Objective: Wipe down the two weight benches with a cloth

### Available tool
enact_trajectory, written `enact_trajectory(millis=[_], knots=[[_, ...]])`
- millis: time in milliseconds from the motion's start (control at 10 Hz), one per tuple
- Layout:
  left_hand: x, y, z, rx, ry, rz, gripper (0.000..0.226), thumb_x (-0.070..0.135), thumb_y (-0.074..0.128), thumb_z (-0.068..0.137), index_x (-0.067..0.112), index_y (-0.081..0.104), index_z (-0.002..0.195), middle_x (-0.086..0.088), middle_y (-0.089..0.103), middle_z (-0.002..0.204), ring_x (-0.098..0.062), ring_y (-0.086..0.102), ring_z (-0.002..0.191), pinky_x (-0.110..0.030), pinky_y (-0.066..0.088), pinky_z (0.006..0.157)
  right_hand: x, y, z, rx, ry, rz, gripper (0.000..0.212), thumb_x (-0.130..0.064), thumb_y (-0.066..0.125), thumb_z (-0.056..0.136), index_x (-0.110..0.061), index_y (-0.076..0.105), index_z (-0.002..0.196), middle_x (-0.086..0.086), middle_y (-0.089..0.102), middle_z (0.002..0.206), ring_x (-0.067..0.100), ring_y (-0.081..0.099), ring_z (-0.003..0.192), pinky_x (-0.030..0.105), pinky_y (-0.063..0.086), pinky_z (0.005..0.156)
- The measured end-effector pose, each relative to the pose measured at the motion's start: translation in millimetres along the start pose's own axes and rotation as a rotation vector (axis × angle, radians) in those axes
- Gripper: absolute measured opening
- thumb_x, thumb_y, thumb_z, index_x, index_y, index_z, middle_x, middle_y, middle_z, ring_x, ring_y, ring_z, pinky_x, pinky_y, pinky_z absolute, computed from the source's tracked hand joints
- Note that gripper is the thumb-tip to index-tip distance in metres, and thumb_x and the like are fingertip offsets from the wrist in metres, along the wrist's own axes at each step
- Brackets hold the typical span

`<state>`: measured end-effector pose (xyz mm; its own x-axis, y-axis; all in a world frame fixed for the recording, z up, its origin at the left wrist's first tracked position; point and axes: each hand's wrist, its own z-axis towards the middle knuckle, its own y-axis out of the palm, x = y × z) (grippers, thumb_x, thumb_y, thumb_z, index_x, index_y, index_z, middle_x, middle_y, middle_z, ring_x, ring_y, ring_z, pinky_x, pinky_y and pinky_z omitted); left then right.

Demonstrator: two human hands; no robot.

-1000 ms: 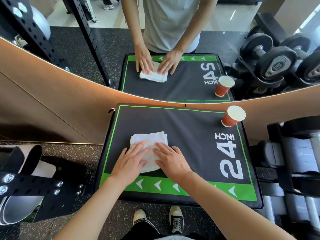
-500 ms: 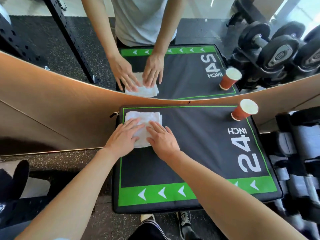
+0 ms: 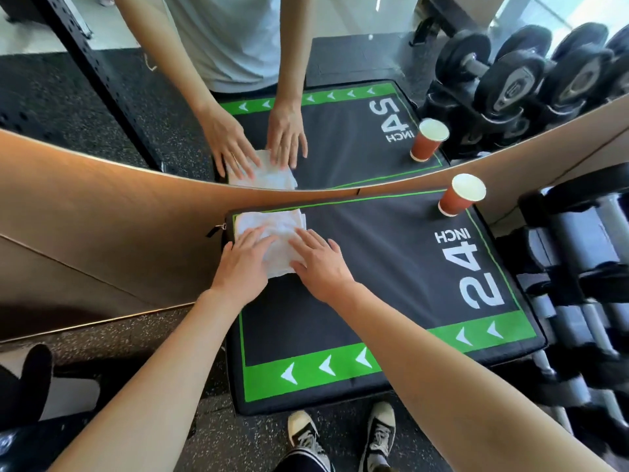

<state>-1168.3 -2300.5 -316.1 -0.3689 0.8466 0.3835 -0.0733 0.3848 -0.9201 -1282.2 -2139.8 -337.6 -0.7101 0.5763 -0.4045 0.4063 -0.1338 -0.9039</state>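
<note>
Head view: we press a folded white cloth (image 3: 272, 240) flat against the far left corner of a black padded box top (image 3: 374, 274) with a green border and the print "24 INCH". Our left hand (image 3: 242, 267) lies on the cloth's left part, fingers straight and spread, gripping nothing. Our right hand (image 3: 318, 264) lies beside it on the cloth's right edge, fingers likewise straight and flat, palm partly on the black surface. The two hands are close together, their inner fingers almost meeting over the cloth.

The cloth touches the box's far edge, just below a mirror (image 3: 102, 97) set in a tan wall panel (image 3: 85, 240). The mirror repeats the hands, the cloth and the box. A red-brown paper cup (image 3: 459, 197) stands upright in the far right corner of the box, well apart from the cloth. To the right of the box a rack of dumbbells (image 3: 585, 267) runs along the edge of the picture. Our black-and-white sneakers (image 3: 306, 437) stand on speckled dark flooring (image 3: 119, 338) at the box's near edge.
</note>
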Motion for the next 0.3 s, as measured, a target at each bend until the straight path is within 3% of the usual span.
enact_trajectory(millis=[300], knots=[[86.8,1.8,-38.1,0.048,0.064,-0.085,0.046,0.02,0.061,0.099,0.014,0.057,0.144,-0.009,0.049,0.154,-0.029,0.04,0.144,-0.046,0.033,0.117,52.3,-31.8,-110.3,0.192,0.236,0.109,0.056,-0.044,0.056,0.104,-0.027,0.044,0.156,-0.004,0.03,0.168,0.018,0.024,0.155,0.048,0.023,0.124]])
